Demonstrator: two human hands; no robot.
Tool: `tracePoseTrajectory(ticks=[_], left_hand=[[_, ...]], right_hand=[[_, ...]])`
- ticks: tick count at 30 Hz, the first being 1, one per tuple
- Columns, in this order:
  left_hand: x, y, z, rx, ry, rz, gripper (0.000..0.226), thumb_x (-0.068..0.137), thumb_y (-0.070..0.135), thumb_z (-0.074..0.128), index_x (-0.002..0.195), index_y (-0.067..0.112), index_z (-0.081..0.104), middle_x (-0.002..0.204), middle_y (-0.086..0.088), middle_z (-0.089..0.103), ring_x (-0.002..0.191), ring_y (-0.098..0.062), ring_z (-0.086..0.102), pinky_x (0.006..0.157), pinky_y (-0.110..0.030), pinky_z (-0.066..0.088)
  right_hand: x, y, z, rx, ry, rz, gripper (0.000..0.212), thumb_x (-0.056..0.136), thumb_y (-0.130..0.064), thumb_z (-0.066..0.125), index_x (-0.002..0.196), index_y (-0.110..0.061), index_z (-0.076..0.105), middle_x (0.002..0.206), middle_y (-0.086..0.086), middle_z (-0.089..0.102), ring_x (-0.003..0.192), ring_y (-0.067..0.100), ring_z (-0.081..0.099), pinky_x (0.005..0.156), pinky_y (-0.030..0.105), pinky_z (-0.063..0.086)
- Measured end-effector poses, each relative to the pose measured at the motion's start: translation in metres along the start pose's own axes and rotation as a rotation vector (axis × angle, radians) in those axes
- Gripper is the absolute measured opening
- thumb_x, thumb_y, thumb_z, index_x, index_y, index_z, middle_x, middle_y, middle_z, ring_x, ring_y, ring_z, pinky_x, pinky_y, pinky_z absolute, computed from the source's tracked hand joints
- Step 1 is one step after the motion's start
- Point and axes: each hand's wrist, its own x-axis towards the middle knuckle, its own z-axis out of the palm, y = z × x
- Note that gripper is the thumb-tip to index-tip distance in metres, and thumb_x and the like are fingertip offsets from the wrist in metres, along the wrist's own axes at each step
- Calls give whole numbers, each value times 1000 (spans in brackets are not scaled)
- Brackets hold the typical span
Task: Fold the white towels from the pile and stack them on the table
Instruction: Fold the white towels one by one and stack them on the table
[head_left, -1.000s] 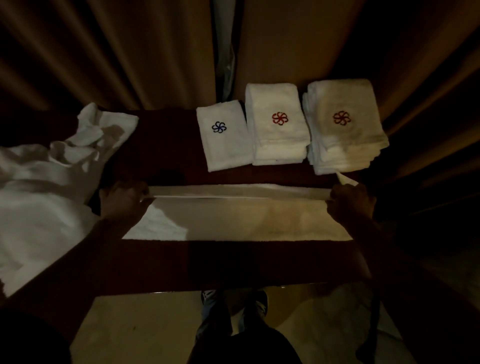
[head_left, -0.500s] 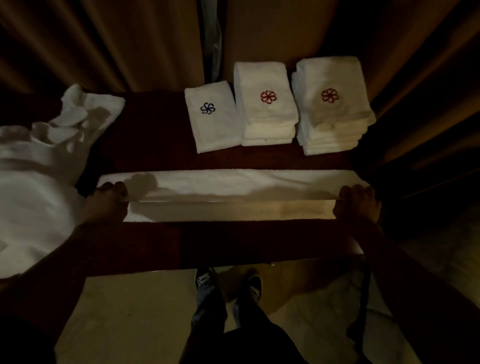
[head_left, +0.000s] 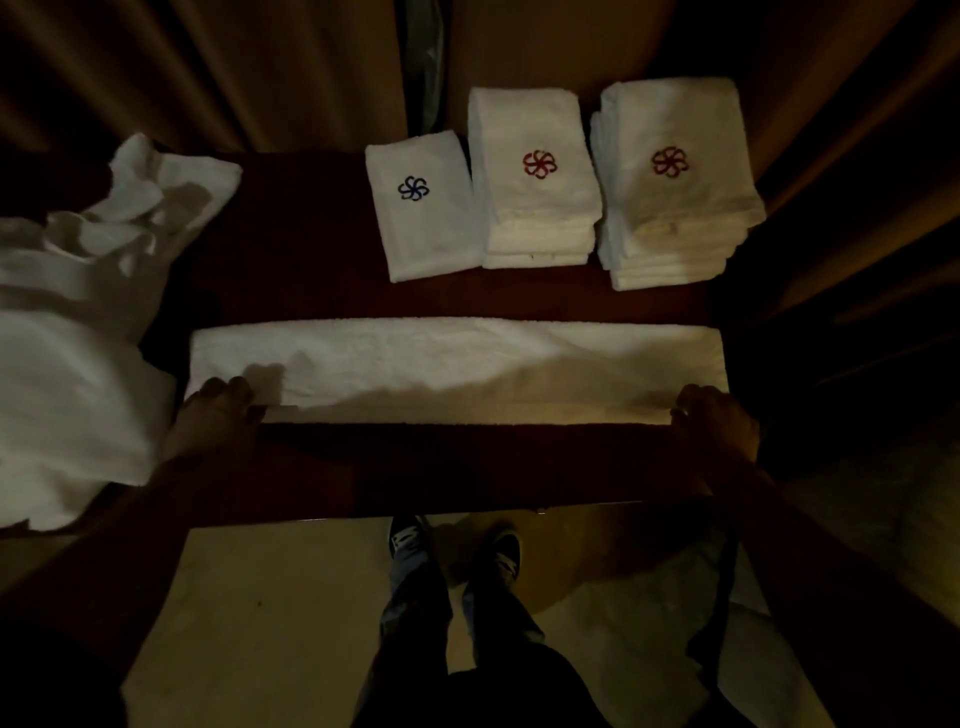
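A long white towel (head_left: 452, 364) lies folded lengthwise across the dark red table (head_left: 311, 280). My left hand (head_left: 215, 415) grips its near left corner, and my right hand (head_left: 714, 423) grips its near right corner. The pile of unfolded white towels (head_left: 67, 338) covers the table's left end. Along the back stand a single folded towel with a blue flower mark (head_left: 421, 208), a stack with a red mark (head_left: 535, 176) and a taller stack with a red mark (head_left: 675, 176).
Brown curtains (head_left: 208, 78) hang right behind the table. The table's near edge (head_left: 415, 512) runs above a pale floor, where my shoes (head_left: 452, 551) show. The room is dim.
Both hands drew the towel's far edge toward me over the near half, and the top layer now nearly covers the bottom one. The view also shifted.
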Motion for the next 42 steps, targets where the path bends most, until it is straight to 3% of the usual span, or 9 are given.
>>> tracePoseTrajectory(ticks=[9, 19, 23, 26, 28, 31, 36, 39, 42], left_hand=[[-11, 12, 1, -109, -12, -88, 34, 99, 24, 57, 124, 1, 60, 119, -28, 56, 104, -48, 57, 87, -52, 49], [-26, 18, 10, -165, 70, -63, 36, 95, 15, 56, 127, 1, 61, 121, -30, 56, 105, -52, 57, 86, -59, 50], [-30, 38, 13, -105, 122, -118, 49, 80, 36, 44, 115, 7, 62, 118, -23, 59, 106, -47, 56, 81, -59, 48], [-29, 58, 17, -148, 140, 39, 57, 88, 43, 42, 136, 12, 49, 141, -18, 49, 127, -40, 48, 93, -60, 45], [-28, 70, 22, -129, 43, 149, 63, 95, 50, 34, 153, 26, 28, 161, -9, 26, 146, -33, 27, 108, -64, 30], [-35, 79, 37, -163, -81, 152, 63, 99, 65, 23, 156, 44, 5, 167, 3, -2, 153, -28, -3, 115, -65, 9], [-42, 61, 48, -184, -158, 148, 69, 93, 67, 28, 153, 52, -2, 166, 10, -11, 153, -23, -13, 114, -72, 5], [-34, 62, 39, -156, -153, 111, 58, 98, 67, 30, 151, 52, 15, 166, 12, 2, 153, -19, -4, 113, -70, -2], [-31, 71, 30, -176, 21, 126, 52, 96, 54, 32, 143, 34, 42, 158, 0, 29, 150, -24, 17, 113, -71, 11]], right_hand=[[-5, 6, 13, 112, 68, -17, 17, 95, -23, 63, 110, -14, 64, 110, 9, 66, 97, 30, 64, 77, 39, 52], [-18, 6, 18, 382, 77, 40, 27, 93, -18, 65, 118, -8, 69, 126, 12, 65, 117, 34, 60, 96, 44, 50], [-16, -2, 22, 301, 206, -57, 27, 92, -23, 64, 114, -7, 69, 124, 16, 65, 119, 38, 57, 94, 49, 49], [-15, -8, 25, 214, 50, -95, 50, 97, -41, 58, 143, -21, 52, 153, 14, 42, 142, 37, 35, 106, 58, 39], [-17, -12, 29, 151, -112, -133, 62, 100, -51, 47, 156, -34, 29, 165, 8, 19, 151, 35, 15, 114, 61, 26], [-26, -9, 38, 90, -243, -129, 66, 99, -61, 31, 157, -47, 4, 168, 0, -4, 153, 35, -3, 118, 64, 12], [-32, -1, 39, 9, -290, -96, 64, 98, -65, 23, 154, -51, -6, 167, -6, -10, 153, 33, -7, 119, 63, 9], [-29, -10, 37, 73, -270, -39, 63, 98, -66, 26, 155, -48, 7, 168, -5, -1, 153, 34, -3, 119, 63, 12], [-27, -31, 29, 154, -190, 0, 61, 101, -61, 27, 157, -37, 19, 168, -1, 4, 153, 32, -2, 121, 60, 10]])
